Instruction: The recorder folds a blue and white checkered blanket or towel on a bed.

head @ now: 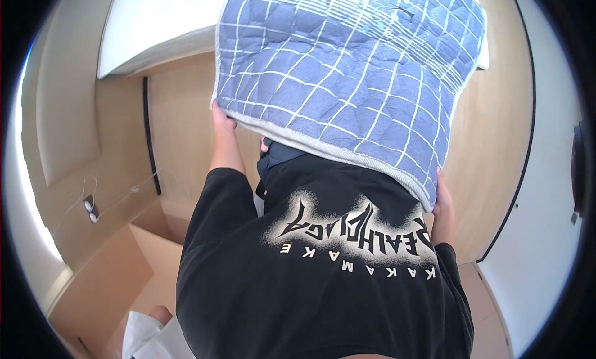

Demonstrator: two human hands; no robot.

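A blue quilted pad (pixel 344 79) with white grid lines, leaf prints and pale edging stretches out in front of my body. At its near left corner, my left hand (pixel 225 117) grips the pale edge. Its near right corner is held by my right hand (pixel 441 201), lower in the view, with the fingers partly hidden by the fabric. The near edge hangs in a slant between both hands, just beyond my black printed T-shirt (pixel 335 284). Dark blue cloth (pixel 281 159) shows beneath that edge.
A bright white padded surface (pixel 158 28) lies behind the pad at upper left. Pale wood panels (pixel 181 121) stand below it. At left are a wall socket (pixel 91 209) with plugs and thin cables, and a wooden box-like compartment (pixel 111 266). White cloth (pixel 144 335) lies at lower left.
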